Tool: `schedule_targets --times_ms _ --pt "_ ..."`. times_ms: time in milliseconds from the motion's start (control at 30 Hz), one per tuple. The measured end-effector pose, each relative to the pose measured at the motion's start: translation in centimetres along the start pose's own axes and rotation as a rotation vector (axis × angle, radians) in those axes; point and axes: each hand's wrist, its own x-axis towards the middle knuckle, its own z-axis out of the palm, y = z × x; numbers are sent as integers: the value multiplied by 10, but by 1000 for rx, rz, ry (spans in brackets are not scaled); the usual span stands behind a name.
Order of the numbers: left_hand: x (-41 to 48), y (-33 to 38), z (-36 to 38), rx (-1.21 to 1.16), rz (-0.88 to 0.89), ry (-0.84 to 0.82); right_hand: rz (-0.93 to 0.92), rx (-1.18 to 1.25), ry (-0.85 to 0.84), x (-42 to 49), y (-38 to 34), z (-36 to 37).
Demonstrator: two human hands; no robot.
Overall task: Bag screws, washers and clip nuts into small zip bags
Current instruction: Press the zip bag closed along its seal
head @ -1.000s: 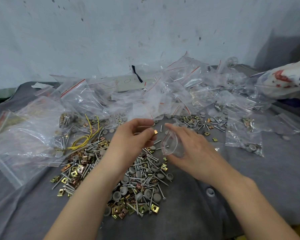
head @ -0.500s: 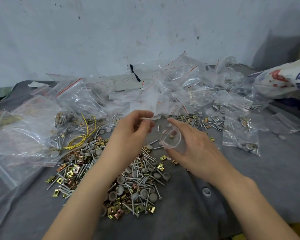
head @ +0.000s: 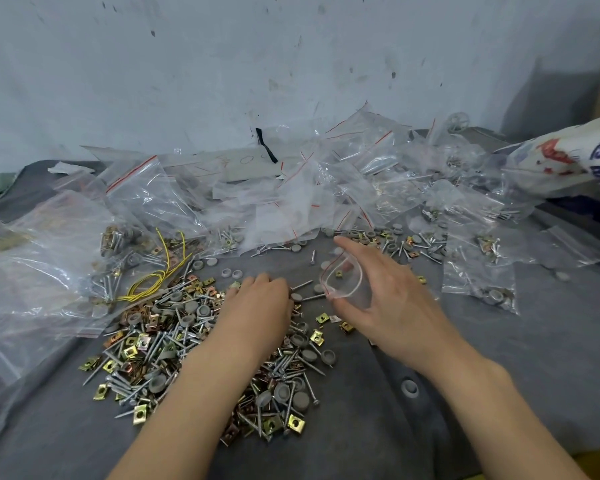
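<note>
**Hand State and Part Count: Bagging Station**

**Hands.** Two hands are in view. The left hand (head: 257, 306) lies palm down on the pile, its fingers bent down into the parts. The fingertips are hidden, so it cannot be told whether they grip anything. The right hand (head: 392, 299) is spread wide and holds one small clear plastic zip bag (head: 342, 280) with a red seal line. The thumb is under the bag, the other fingers are above and behind it, and the forefinger points straight out. The bag mouth gapes toward the left hand. The bag hangs above the grey cloth-covered worktop (head: 499, 375), just beside the right end of the pile. One small brass-coloured piece shows through the film.

**Count.**
- One loose pile (head: 174, 341) of silver screws, round grey washers and square brass-coloured clip nuts; too many to count.
- One bundle of yellow wire (head: 149, 285) at the pile's left edge.
- One lone grey washer (head: 409, 386) on the cloth under the right forearm.
- One heap of clear zip bags (head: 291, 202) along the wall, count not readable.
- One white printed sack (head: 561, 161) at far right.

**Change.** Half a second earlier the left hand was raised at the bag mouth with thumb and forefinger together; it is now down on the pile. The right hand has kept the bag in nearly the same place, mouth open.
</note>
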Motion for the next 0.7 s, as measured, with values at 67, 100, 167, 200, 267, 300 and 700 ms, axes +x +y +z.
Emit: schedule_targets --times_ms 67,100,167,200,267,300,700 --pt "2 0 -1 -47 -15 5 0 -6 -10 -1 1 0" --pt "3 -1 -1 -72 -19 12 -1 -4 -15 0 2 -1" --pt "4 -4 -4 -142 -22 14 -1 6 -8 2 4 -2" --pt "4 -5 -4 -192 -17 13 3 15 3 4 5 -2" --pt "2 -8 -4 -312 -1 25 10 27 23 5 6 -2" --pt "1 -10 -3 -377 4 39 11 30 26 6 7 -1" --pt "-23 -24 -17 -1103 125 94 -7 44 -7 2 3 3"
